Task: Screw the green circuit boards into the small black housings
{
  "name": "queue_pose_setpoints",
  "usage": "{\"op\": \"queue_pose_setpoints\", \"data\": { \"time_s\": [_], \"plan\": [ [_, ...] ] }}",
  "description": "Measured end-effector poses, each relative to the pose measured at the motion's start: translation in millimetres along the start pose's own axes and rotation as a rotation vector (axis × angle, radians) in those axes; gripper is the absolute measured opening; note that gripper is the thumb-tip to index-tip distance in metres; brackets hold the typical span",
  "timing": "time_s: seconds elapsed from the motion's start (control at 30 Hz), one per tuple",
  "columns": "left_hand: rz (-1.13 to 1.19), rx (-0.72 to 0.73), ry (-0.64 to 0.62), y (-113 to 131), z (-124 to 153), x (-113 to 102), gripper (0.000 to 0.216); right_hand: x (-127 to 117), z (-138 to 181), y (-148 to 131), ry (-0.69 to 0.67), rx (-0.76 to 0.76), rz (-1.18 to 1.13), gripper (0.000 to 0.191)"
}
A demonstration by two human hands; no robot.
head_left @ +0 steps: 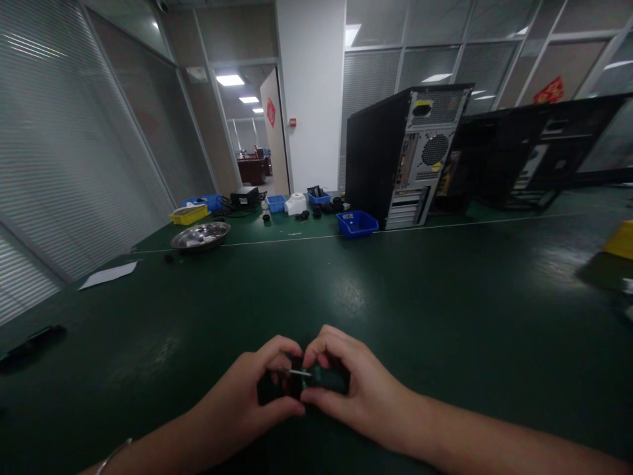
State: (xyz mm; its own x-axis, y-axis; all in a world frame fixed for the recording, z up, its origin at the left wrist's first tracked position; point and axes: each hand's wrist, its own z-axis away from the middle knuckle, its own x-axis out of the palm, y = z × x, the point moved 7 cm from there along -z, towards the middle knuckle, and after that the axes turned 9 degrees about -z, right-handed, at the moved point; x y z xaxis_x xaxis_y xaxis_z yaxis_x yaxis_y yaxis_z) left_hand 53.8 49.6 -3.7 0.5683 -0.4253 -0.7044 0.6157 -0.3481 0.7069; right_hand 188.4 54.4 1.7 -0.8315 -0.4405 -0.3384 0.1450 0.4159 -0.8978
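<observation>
Close to the table's near side, my left hand (242, 382) and my right hand (370, 379) meet with their fingertips almost touching. My right fingers and thumb are wrapped round a dark, roughly cylindrical piece (329, 379). A thin silver metal rod (299, 373) runs from its end toward my left fingers. Thumb and fingers of my left hand curl round a small dark part (296, 386) at that same end. Poor light and the fingers hide the exact kind of both pieces and whether they are joined.
On the green table (420, 297), a metal dish (200, 236), yellow tray (190, 214) and blue bin (357, 224) stand farther back. Computer cases (378, 155) rise behind on the right. Paper (107, 275) and a dark object (32, 346) lie left; something yellow (620, 239) stands right.
</observation>
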Motion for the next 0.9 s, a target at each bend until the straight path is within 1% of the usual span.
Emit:
{"op": "queue_pose_setpoints", "data": {
  "time_s": [0.17, 0.27, 0.43, 0.6, 0.7, 0.8, 0.9],
  "plan": [
    [0.041, -0.017, 0.013, 0, 2, 2, 0.036, 2, 1, 0, 0.026, -0.001, -0.020, 0.025],
    [0.109, -0.030, -0.011, -2, 3, 5, 0.036, 2, 1, 1, 0.032, 0.002, -0.009, 0.025],
    [0.308, -0.011, 0.002, -6, 3, 7, 0.029, 0, 3, -3, 0.044, -0.030, 0.045, 0.021],
    [0.537, -0.023, 0.010, -9, 1, 11, 0.026, 2, 3, -7, 0.023, -0.089, 0.028, 0.017],
    [0.653, -0.045, 0.003, -7, 0, 13, 0.024, 3, 3, -6, 0.024, -0.097, 0.028, 0.019],
    [0.673, -0.069, 0.018, -8, 0, 13, 0.030, 2, 3, -7, 0.020, -0.105, 0.029, 0.021],
    [0.689, -0.070, 0.083, -11, -2, 5, 0.033, -1, 2, -9, 0.030, -0.129, 0.021, 0.030]
  ]
}}
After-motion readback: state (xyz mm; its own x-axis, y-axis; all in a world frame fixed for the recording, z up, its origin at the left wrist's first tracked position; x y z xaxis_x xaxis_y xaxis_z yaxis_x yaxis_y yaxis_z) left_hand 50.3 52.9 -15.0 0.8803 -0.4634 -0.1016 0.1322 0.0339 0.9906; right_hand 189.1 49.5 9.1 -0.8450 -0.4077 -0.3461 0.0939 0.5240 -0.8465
